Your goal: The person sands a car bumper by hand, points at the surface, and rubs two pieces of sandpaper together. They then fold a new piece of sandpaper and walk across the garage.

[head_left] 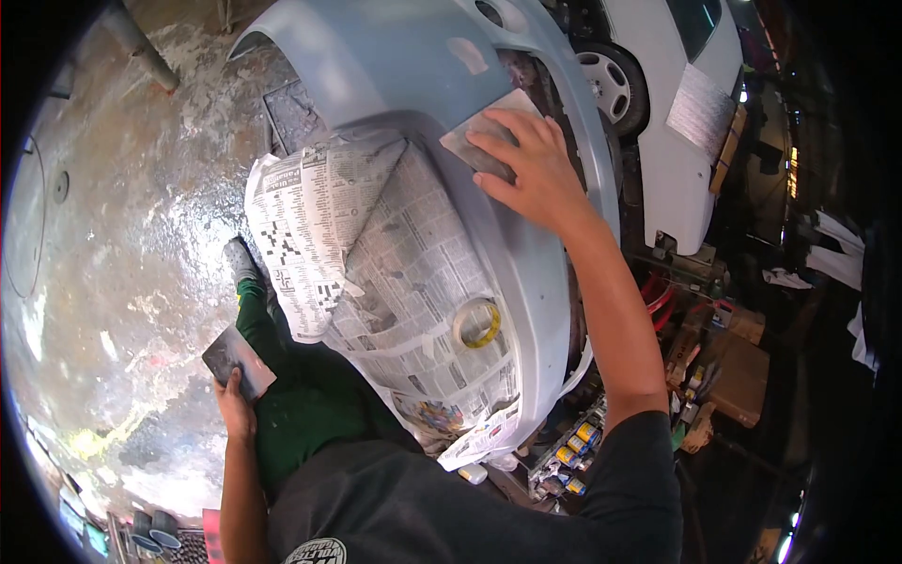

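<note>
Sandpaper sheet: grey, pressed flat under the fingers of the right hand against a pale blue car bumper. Second grey sheet: gripped in the left hand, held low beside the green trouser leg, well apart from the bumper. Newspaper masking: just below the right hand; its print is too small to read. Masking tape roll: resting on the newspaper, between the hands.

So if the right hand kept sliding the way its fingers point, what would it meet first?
The right hand presses a sanding sheet on the bumper. Fingers point up-left, so probably more bare bumper, then the newspaper edge.
</note>
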A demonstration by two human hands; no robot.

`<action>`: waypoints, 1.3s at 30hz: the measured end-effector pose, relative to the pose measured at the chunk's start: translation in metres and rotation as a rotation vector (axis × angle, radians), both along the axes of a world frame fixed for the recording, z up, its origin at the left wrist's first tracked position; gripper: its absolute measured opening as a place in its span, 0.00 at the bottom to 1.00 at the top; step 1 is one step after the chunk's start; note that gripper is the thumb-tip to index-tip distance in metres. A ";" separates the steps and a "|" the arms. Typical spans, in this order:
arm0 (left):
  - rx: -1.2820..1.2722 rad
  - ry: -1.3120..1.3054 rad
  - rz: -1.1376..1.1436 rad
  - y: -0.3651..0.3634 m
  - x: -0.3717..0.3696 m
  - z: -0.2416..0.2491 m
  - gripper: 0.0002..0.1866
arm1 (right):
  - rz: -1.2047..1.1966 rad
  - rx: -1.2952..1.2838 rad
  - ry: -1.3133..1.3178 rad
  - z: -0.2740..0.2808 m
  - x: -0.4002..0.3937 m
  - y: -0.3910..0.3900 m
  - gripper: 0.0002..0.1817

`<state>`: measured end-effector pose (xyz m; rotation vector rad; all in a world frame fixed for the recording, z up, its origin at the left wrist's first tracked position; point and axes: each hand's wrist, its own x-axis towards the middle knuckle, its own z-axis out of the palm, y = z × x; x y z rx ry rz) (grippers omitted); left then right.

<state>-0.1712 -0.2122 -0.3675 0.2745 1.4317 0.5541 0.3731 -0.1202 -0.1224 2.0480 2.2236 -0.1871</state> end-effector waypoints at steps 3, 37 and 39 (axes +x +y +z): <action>-0.004 -0.009 0.017 -0.004 0.000 0.000 0.18 | 0.016 -0.003 -0.015 -0.009 0.000 0.008 0.24; -0.015 -0.020 0.094 -0.012 0.002 -0.001 0.16 | 0.119 0.057 -0.428 -0.003 -0.037 0.012 0.25; 0.014 -0.015 0.092 -0.012 0.002 0.000 0.17 | 0.157 0.026 -0.433 0.000 -0.038 0.004 0.25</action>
